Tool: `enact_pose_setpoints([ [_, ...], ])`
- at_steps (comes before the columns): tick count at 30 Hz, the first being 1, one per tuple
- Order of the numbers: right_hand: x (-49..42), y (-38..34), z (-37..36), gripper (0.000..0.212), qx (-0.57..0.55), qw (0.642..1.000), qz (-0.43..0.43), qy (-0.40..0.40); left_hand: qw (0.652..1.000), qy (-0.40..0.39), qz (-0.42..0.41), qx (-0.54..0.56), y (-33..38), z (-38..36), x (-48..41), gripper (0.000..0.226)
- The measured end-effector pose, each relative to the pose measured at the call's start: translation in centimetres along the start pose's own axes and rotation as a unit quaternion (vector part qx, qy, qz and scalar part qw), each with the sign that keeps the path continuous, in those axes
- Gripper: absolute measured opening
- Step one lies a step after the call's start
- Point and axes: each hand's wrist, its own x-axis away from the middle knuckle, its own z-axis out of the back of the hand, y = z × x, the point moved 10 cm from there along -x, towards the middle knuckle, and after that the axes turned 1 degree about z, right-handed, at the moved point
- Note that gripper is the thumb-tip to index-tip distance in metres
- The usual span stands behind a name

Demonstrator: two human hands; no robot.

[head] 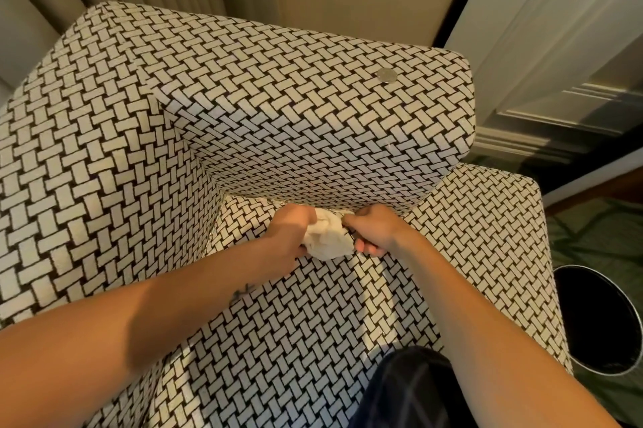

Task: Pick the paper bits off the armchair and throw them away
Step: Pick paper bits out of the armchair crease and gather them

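Note:
An armchair (139,156) in a black-and-white basket-weave fabric fills the view. At the back of its seat, just under the backrest, lies a crumpled wad of white paper (328,240). My left hand (290,234) grips the wad from the left. My right hand (374,229) meets it from the right, fingers curled and pinching its edge. Part of the paper is hidden behind both hands.
A round black waste bin (598,320) with a metal rim stands on the floor just right of the armchair's right arm. A coin-like silver disc (387,75) lies on top of the backrest. Curtains hang behind; a white panelled door is at right.

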Motion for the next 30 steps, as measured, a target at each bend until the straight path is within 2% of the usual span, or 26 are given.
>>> enact_pose_setpoints([
  [6, -0.7, 0.4, -0.3, 0.041, 0.013, 0.998, -0.058, 0.0, 1.0, 0.0, 0.007, 0.018, -0.2, 0.0, -0.4, 0.014],
  [9, -1.2, 0.5, -0.7, 0.039, -0.025, 0.997, -0.07, -0.026, 1.0, 0.002, 0.003, 0.019, -0.1, 0.1, -0.4, 0.014],
  [14, -1.5, 1.3, -0.6, 0.03, -0.118, 0.991, -0.041, -0.053, 1.0, -0.017, -0.009, -0.004, 0.3, -0.2, 0.3, 0.016],
  [19, -1.8, 1.8, -0.5, 0.036, -0.169, 0.985, -0.005, -0.044, 1.0, -0.013, -0.018, -0.017, 0.4, 0.0, 0.4, 0.02],
  [22, -1.6, 1.6, -0.7, 0.033, -0.152, 0.987, -0.022, -0.053, 1.0, -0.004, -0.015, -0.016, 0.3, 0.1, 0.2, 0.024],
  [25, -1.4, 1.2, -1.0, 0.039, -0.109, 0.989, -0.07, -0.066, 1.0, -0.003, -0.012, -0.013, 0.2, 0.1, 0.1, 0.018],
  [27, -1.3, 1.2, -1.0, 0.038, -0.125, 0.986, -0.091, -0.057, 1.0, -0.004, -0.006, -0.012, 0.2, 0.1, 0.1, 0.016],
  [30, -1.5, 1.6, -0.7, 0.038, -0.207, 0.974, -0.088, -0.012, 1.0, -0.004, -0.004, -0.028, 0.0, 0.1, 0.1, 0.015],
])
